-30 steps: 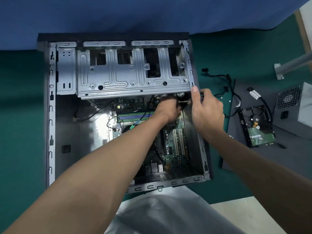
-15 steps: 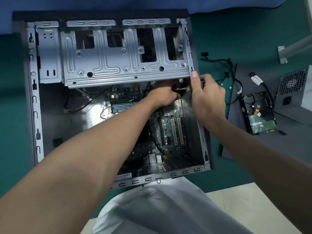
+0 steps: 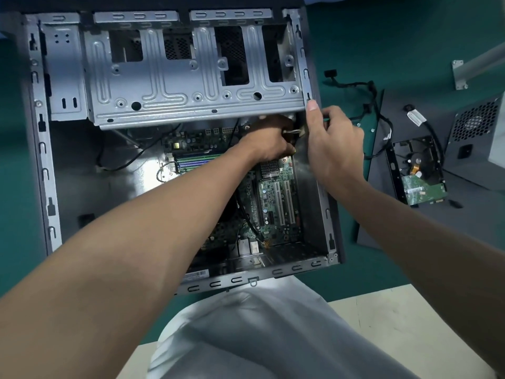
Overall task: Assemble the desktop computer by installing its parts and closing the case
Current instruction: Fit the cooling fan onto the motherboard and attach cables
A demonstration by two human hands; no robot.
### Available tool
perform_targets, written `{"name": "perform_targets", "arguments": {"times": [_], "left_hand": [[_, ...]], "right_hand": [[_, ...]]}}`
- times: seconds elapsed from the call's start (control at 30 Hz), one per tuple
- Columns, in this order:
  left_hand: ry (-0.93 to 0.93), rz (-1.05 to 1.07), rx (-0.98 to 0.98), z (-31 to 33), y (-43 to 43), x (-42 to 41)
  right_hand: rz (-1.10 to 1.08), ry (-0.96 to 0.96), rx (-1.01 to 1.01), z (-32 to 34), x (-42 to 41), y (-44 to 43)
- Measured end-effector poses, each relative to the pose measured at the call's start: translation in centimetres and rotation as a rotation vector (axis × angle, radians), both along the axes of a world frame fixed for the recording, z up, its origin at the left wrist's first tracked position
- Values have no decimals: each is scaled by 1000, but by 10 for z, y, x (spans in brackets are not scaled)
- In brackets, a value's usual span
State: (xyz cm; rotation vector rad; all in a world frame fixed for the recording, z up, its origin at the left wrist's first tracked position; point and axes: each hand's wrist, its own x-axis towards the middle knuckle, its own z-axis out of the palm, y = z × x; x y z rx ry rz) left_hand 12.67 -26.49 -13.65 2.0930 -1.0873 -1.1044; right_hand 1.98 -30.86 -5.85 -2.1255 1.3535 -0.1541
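The open computer case (image 3: 46,165) lies flat on the green table with its motherboard (image 3: 276,198) exposed. A silver drive cage (image 3: 175,88) spans the upper half. My left hand (image 3: 269,142) reaches under the cage's lower right corner and grips a small connector with wires (image 3: 292,132). My right hand (image 3: 332,143) grips the case's right wall at that same corner, thumb lying up along the rim, fingers curled outside. Exactly what the connector joins to is hidden by the hands.
A hard drive (image 3: 418,170) lies board-up on a dark side panel (image 3: 464,220) to the right. A grey power supply (image 3: 478,135) sits at the far right, its black cables (image 3: 369,105) trailing toward the case. My lap in grey cloth (image 3: 259,337) is below the case.
The view has shifted so the case sits higher and further left in frame. Both hands stay at the same corner of the case, in the same hold.
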Motion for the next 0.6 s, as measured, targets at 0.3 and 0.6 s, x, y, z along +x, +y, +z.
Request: {"name": "perform_targets", "arguments": {"times": [0.3,0.6], "left_hand": [[-11,4,-14,-4,6,3],[60,101,-22,-8,6,3]], "right_hand": [[-23,-7,26,1,-2,0],[-31,-12,40,0,-1,-1]]}}
